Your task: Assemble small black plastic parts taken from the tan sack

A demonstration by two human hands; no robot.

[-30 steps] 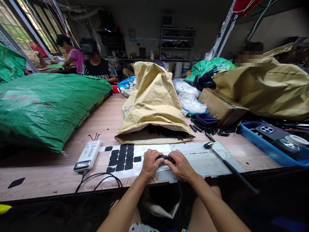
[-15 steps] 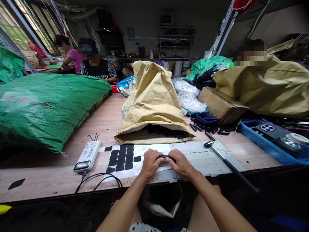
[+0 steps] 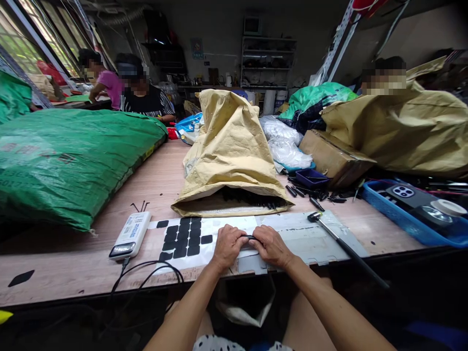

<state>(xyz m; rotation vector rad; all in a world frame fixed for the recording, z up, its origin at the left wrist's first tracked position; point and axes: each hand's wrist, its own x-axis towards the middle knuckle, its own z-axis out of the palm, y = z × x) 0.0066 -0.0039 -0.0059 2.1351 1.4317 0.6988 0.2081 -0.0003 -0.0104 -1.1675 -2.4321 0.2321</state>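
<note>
My left hand point(image 3: 228, 244) and my right hand point(image 3: 271, 245) are both closed on a slim black rod-like piece point(image 3: 250, 237), one at each end. Most of it is hidden by the fingers, so its exact kind does not show. The hands rest low over a pale board point(image 3: 310, 234) at the table's front edge. Just left of them lies a white sheet point(image 3: 210, 226) with rows of black rounded-square stickers point(image 3: 182, 239). Beyond the hands, a tan paper sack point(image 3: 232, 161) lies with its mouth facing me and dark pieces inside.
A hammer point(image 3: 334, 236) lies right, its handle over the edge. A power bank point(image 3: 130, 236) with a black cable sits left, near a large green sack point(image 3: 73, 161). Black pieces, a small purple tray point(image 3: 312, 178) and a blue basket point(image 3: 409, 214) are right. People sit across the table.
The view has shifted slightly. Both hands stay on the black piece in nearly the same place, with a little less of it showing by the fingers.
</note>
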